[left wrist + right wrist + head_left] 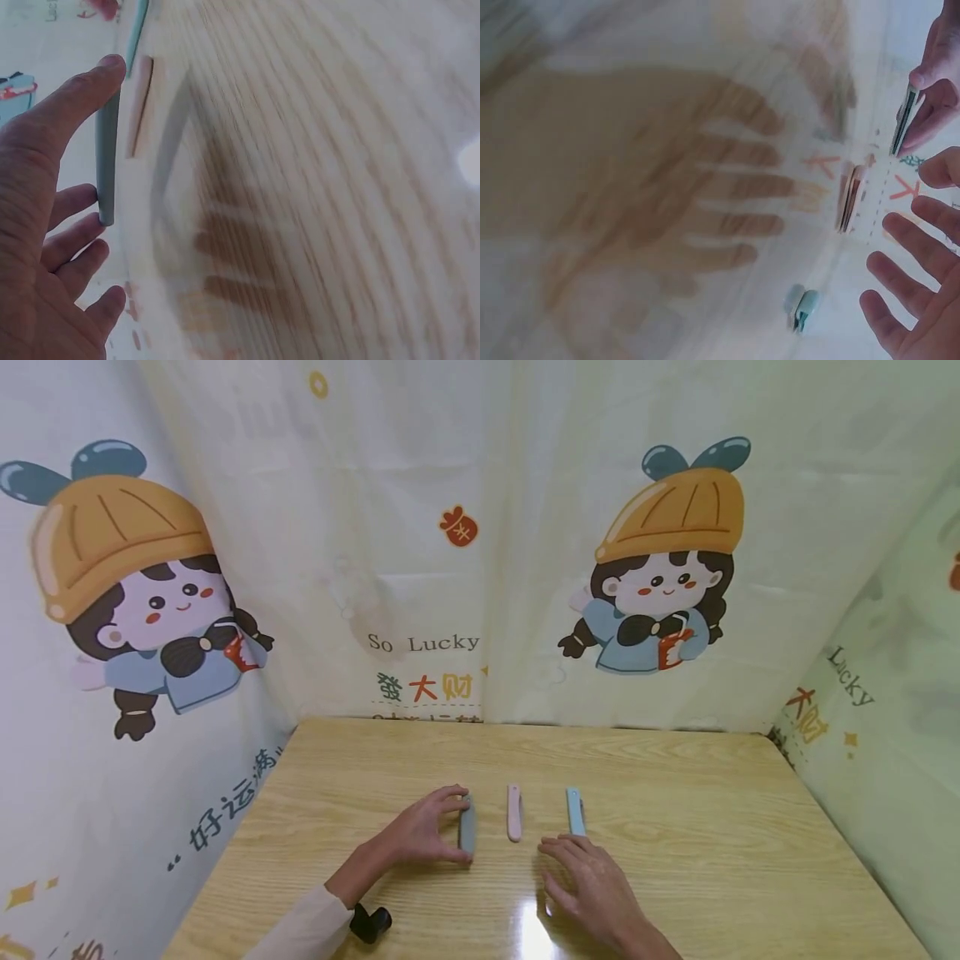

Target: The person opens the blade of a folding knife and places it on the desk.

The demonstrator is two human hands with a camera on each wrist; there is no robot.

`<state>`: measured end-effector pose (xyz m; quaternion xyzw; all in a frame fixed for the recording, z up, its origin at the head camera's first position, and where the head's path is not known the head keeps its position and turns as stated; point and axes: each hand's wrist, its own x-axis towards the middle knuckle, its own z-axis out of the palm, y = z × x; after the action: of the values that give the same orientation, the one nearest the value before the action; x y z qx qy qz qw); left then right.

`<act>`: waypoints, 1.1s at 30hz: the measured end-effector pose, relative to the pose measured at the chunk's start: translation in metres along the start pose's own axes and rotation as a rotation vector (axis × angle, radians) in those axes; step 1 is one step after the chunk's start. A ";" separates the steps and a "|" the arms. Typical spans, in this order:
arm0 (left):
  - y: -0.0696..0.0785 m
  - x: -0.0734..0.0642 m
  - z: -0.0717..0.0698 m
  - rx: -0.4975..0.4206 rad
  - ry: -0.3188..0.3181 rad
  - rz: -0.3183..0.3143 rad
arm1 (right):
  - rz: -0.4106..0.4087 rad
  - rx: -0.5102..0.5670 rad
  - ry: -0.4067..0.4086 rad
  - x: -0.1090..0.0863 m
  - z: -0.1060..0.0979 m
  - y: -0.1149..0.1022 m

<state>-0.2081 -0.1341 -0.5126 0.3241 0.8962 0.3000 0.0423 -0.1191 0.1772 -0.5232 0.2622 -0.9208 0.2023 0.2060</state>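
My left hand pinches a slim grey-green folding knife by its two ends, thumb at one end and fingertips at the other. In the left wrist view, the knife stands apart from its shadow on the wood. To its right lies a pink folding knife, and beyond that a light blue one; both look folded. My right hand hovers over the table just in front of the blue knife, fingers spread and holding nothing. A slit shows along the pink knife in the right wrist view.
The wooden table is walled at the back and sides by a pale printed curtain. A black device sits by the left wrist. Bright light reflects off the table near its front.
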 end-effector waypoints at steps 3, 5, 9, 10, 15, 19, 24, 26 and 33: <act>0.009 -0.001 0.001 -0.028 0.008 0.012 | -0.051 -0.003 0.035 0.002 0.001 -0.001; 0.014 -0.002 0.002 -0.071 0.010 0.012 | -0.108 -0.005 0.063 0.004 0.001 -0.003; 0.020 -0.005 0.006 -0.152 0.015 0.018 | -0.225 -0.001 0.109 0.009 0.004 -0.007; 0.021 -0.006 0.008 -0.160 0.015 0.018 | -0.244 0.008 0.115 0.009 0.005 -0.008; 0.026 -0.010 0.012 -0.194 0.021 0.021 | -0.288 0.051 0.128 0.013 0.010 -0.016; 0.031 -0.012 0.015 -0.228 0.013 0.030 | -0.322 0.061 0.132 0.015 0.013 -0.022; 0.037 -0.011 0.019 -0.286 -0.016 0.028 | -0.334 0.116 0.136 0.016 0.014 -0.025; 0.040 -0.011 0.020 -0.330 -0.031 0.020 | -0.341 0.137 0.143 0.016 0.013 -0.025; 0.047 -0.011 0.030 -0.415 -0.049 0.025 | -0.422 0.191 0.216 0.018 0.012 -0.024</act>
<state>-0.1649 -0.0971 -0.5114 0.3265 0.8099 0.4707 0.1262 -0.1227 0.1459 -0.5187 0.4436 -0.7951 0.2678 0.3151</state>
